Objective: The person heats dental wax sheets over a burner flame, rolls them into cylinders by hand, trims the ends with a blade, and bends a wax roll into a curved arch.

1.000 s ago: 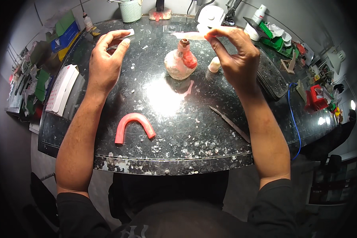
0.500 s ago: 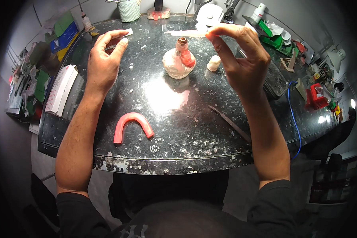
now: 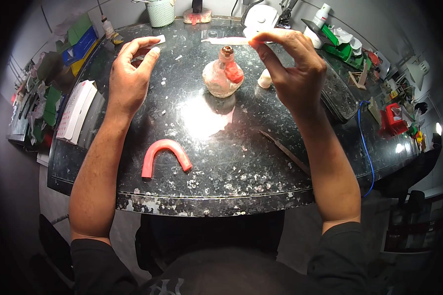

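A pale strip (image 3: 226, 41) is pinched by one end in the right hand (image 3: 299, 73), extended just beyond the red-smeared flask's mouth (image 3: 227, 49). A small white piece (image 3: 161, 39) is held at the left hand's (image 3: 129, 81) fingertips. The black tabletop (image 3: 157, 113) is heavily flecked, glare-lit; a pink U-shaped bar (image 3: 165, 146) and slim knife (image 3: 285, 150) are laid nearer the front. A blue cable (image 3: 362, 130) is draped at right; pale wall (image 3: 127, 19) behind, dim floor (image 3: 59, 196) below.
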`<state>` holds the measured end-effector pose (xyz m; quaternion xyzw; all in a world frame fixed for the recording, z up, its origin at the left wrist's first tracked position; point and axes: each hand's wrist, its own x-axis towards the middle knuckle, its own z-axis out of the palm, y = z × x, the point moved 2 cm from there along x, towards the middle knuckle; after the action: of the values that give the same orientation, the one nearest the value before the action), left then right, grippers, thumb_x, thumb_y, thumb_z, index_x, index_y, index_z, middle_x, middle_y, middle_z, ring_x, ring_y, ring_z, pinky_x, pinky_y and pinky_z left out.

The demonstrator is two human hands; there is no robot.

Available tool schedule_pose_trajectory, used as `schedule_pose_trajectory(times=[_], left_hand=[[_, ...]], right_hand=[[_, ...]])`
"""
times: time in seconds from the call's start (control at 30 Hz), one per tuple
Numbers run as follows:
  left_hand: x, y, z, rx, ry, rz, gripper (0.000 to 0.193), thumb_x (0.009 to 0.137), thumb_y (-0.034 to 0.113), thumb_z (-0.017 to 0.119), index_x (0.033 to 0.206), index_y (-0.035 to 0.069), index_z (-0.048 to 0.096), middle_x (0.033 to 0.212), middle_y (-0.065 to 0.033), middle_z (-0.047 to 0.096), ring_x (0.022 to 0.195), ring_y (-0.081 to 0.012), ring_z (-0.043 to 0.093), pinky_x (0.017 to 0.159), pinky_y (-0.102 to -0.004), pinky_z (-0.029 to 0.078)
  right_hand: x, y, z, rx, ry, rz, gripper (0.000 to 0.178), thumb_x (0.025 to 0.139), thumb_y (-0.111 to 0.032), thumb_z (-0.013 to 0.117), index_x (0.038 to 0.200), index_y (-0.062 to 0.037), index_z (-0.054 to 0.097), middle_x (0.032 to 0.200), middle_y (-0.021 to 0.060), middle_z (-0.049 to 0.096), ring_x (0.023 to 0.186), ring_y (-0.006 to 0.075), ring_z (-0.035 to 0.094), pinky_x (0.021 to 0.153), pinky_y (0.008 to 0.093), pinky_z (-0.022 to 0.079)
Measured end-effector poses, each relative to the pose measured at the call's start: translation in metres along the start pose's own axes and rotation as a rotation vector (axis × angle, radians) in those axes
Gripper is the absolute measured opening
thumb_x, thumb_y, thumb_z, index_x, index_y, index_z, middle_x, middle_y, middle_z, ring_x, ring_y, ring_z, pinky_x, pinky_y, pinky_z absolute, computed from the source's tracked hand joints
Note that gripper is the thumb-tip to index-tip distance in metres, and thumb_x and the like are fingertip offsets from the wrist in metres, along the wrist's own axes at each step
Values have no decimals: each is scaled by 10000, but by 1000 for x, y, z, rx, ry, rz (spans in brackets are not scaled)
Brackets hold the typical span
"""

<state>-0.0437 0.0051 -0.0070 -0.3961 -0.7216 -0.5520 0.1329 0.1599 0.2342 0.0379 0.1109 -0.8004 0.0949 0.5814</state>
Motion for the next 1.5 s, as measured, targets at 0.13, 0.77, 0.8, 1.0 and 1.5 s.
schedule_pose_trajectory(times=[0.13,0.77,0.8,1.0,1.5], left_hand=[[0,1,-1,4,5,6,239,1059,162,714,1264,55,773,1211,-71,719,1079,-152,710,966,-308,554],[0,1,0,0,-4,3,243,1057,162,713,1267,58,776,1204,-64,716,1068,-146,704,960,-303,548],[0,1,0,-3,-2,3,243,1056,161,714,1268,60,776,1203,-63,714,1065,-144,703,959,-302,547],[0,1,-1,12,-42,-56,266,1081,160,676,1308,47,757,1316,-87,730,1247,-189,683,1124,-335,499],[0,4,-3,22,-43,-45,271,1081,163,676,1313,46,752,1320,-93,733,1256,-196,683,1130,-341,500]], right_hand=[[-4,7,10,-11,-24,4,126,898,-121,864,1014,-132,818,950,9,808,905,201,758,896,362,518],[2,-4,2,0,-11,-69,146,902,-135,862,1037,-140,807,944,-10,802,888,186,754,864,356,513],[3,-5,1,-1,-10,-69,146,902,-135,862,1037,-140,807,944,-10,802,888,186,754,864,356,513],[9,-16,-5,17,16,-118,139,908,-139,859,1037,-140,808,956,-20,805,896,182,759,865,355,515],[-7,7,6,-38,-25,4,123,905,-126,856,1019,-135,813,952,-2,804,901,193,754,890,364,515]])
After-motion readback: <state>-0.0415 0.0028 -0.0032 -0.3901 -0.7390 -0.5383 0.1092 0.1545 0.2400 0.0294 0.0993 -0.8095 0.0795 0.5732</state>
